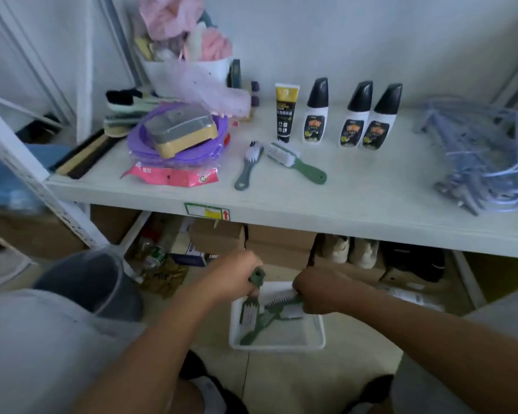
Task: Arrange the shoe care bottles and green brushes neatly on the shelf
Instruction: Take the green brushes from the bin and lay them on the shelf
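White laminate shelf [371,198] against pale wall; three black-capped bottles [355,115] upright at its back, two green brushes [296,162] lying in front; below shelf, white plastic tray [277,342] on floor; left hand [237,279] closed on green brush handle [256,277]; right hand [317,294] gripping bristled brush [281,304].

Bottles [352,115] behind brushes [293,159] on shelf [371,198], tray [277,345] below

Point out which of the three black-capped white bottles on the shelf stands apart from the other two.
The leftmost bottle, next to the yellow-and-black tube. A clear gap separates it from the other two bottles, which stand close together as a pair farther right.
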Available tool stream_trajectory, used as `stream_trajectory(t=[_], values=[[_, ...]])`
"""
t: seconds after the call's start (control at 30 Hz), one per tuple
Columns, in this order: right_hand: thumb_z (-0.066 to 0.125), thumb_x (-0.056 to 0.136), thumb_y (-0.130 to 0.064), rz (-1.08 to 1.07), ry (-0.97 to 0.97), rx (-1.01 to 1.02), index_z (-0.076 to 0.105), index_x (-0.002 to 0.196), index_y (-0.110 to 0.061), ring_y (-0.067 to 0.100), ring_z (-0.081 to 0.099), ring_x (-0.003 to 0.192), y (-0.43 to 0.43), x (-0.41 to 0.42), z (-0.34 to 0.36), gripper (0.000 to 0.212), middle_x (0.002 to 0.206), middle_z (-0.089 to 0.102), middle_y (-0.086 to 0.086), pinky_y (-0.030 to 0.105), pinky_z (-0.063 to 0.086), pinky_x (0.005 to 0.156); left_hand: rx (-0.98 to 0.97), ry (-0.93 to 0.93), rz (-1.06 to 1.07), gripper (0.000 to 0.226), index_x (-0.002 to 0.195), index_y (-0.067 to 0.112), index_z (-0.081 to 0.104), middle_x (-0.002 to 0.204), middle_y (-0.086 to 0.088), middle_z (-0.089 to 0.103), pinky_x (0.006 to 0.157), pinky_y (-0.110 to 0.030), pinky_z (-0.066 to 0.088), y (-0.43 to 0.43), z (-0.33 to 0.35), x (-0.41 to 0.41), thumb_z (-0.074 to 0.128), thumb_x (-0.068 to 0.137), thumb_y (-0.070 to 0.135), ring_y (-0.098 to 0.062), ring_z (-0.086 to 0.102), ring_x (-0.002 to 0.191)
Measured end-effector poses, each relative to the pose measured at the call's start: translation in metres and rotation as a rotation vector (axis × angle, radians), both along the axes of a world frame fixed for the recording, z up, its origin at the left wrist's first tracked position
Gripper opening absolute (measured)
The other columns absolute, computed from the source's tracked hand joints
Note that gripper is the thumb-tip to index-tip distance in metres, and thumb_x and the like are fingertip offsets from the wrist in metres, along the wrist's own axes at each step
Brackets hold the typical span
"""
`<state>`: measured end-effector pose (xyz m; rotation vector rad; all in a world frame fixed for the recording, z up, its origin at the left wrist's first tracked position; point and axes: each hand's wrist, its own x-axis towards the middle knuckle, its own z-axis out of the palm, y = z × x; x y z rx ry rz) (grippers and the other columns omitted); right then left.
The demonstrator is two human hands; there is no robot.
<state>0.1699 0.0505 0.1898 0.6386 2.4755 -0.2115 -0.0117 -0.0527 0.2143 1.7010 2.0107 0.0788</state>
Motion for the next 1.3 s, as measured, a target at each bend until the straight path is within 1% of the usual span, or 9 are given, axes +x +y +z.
stream_trajectory(t=[0.1, 0.23, 0.33, 0.6, 0.83, 0.97, 1.03, 1.17, 1.3], values=[[0.065, 0.085, -0.023, -0.105, 0.117, -0.06, 0.062, 0.087, -0.013, 0.019, 0.053, 0.07, 0.001, 0.013, 0.079, 0.011, 0.075, 0.053, -0.001, 0.025, 0.038, 0.052, 0.182, -0.134, 0.039, 0.018, 0.08, 0.021, 0.062, 0.078, 0.006, 0.068, 0.07, -0.038, 0.057, -0.012, 0.058, -0.008, 0.078, 0.077, 0.029, -0.012, 0.066, 0.073], [0.07, 0.083, -0.03, -0.264, 0.293, -0.111, 0.069, 0.095, -0.01, 0.025, 0.062, 0.082, 0.022, 0.03, 0.16, 0.023, 0.09, 0.066, 0.007, 0.031, 0.046, 0.067, 0.401, -0.541, 0.192, 0.014, 0.089, 0.011, 0.064, 0.082, -0.006, 0.075, 0.057, -0.032, 0.053, -0.007, 0.116, -0.021, 0.073, 0.089, 0.021, -0.018, 0.072, 0.07], [0.072, 0.084, -0.027, -0.409, 0.478, -0.203, 0.062, 0.076, -0.011, 0.018, 0.046, 0.057, 0.045, 0.039, 0.201, 0.021, 0.066, 0.052, 0.004, 0.029, 0.034, 0.054, 0.546, -0.908, 0.396, 0.013, 0.099, 0.0, 0.063, 0.091, -0.014, 0.077, 0.061, -0.031, 0.058, 0.011, 0.137, -0.027, 0.068, 0.092, 0.01, -0.029, 0.075, 0.079], [0.062, 0.091, -0.007, -0.851, 0.861, -0.513, 0.065, 0.095, 0.0, 0.01, 0.04, 0.051, 0.109, 0.047, 0.202, 0.008, 0.062, 0.049, 0.002, 0.023, 0.034, 0.051, 0.617, -1.634, 0.823, 0.015, 0.107, -0.007, 0.059, 0.098, -0.027, 0.074, 0.066, -0.031, 0.063, 0.062, 0.115, -0.031, 0.06, 0.094, 0.002, -0.029, 0.077, 0.083], [0.064, 0.09, -0.008, -0.963, 0.908, -0.38, 0.074, 0.094, -0.006, 0.014, 0.04, 0.053, 0.142, 0.035, 0.136, 0.011, 0.064, 0.052, 0.003, 0.024, 0.032, 0.049, 0.658, -1.385, 0.957, 0.015, 0.112, 0.001, 0.053, 0.103, -0.021, 0.073, 0.083, -0.037, 0.062, 0.093, 0.083, -0.01, 0.054, 0.097, -0.002, -0.025, 0.077, 0.088], [0.071, 0.088, -0.022, -0.946, 0.941, -0.089, 0.068, 0.115, -0.015, 0.02, 0.059, 0.075, 0.15, 0.03, 0.113, 0.028, 0.093, 0.067, 0.004, 0.026, 0.043, 0.06, 0.641, -0.966, 0.861, 0.031, 0.119, 0.014, 0.044, 0.099, -0.006, 0.072, 0.083, -0.043, 0.061, 0.098, 0.075, -0.009, 0.059, 0.094, 0.003, -0.017, 0.076, 0.082], [0.071, 0.089, -0.021, -0.925, 0.948, -0.095, 0.058, 0.131, -0.015, 0.023, 0.061, 0.09, 0.152, 0.023, 0.111, 0.045, 0.106, 0.065, 0.005, 0.028, 0.046, 0.068, 0.608, -0.944, 0.823, 0.047, 0.123, 0.025, 0.038, 0.104, -0.001, 0.069, 0.088, -0.043, 0.059, 0.098, 0.074, -0.005, 0.064, 0.089, 0.006, -0.017, 0.074, 0.089], [0.065, 0.089, -0.017, -0.655, 0.899, 0.174, 0.035, 0.149, -0.019, 0.03, 0.051, 0.123, 0.141, 0.016, 0.111, 0.067, 0.139, 0.049, 0.011, 0.042, 0.046, 0.1, 0.573, -0.833, 0.735, 0.085, 0.143, 0.048, 0.025, 0.135, 0.001, 0.053, 0.082, -0.024, 0.052, 0.098, 0.066, -0.002, 0.074, 0.078, 0.025, -0.007, 0.064, 0.103], [0.06, 0.086, -0.014, -0.465, 0.884, 0.349, 0.033, 0.148, -0.022, 0.03, 0.042, 0.129, 0.12, 0.022, 0.107, 0.068, 0.146, 0.041, 0.006, 0.046, 0.044, 0.104, 0.613, -0.54, 0.591, 0.09, 0.153, 0.035, 0.021, 0.144, 0.003, 0.04, 0.067, -0.01, 0.047, 0.091, 0.062, 0.001, 0.073, 0.082, 0.014, -0.002, 0.063, 0.099]])
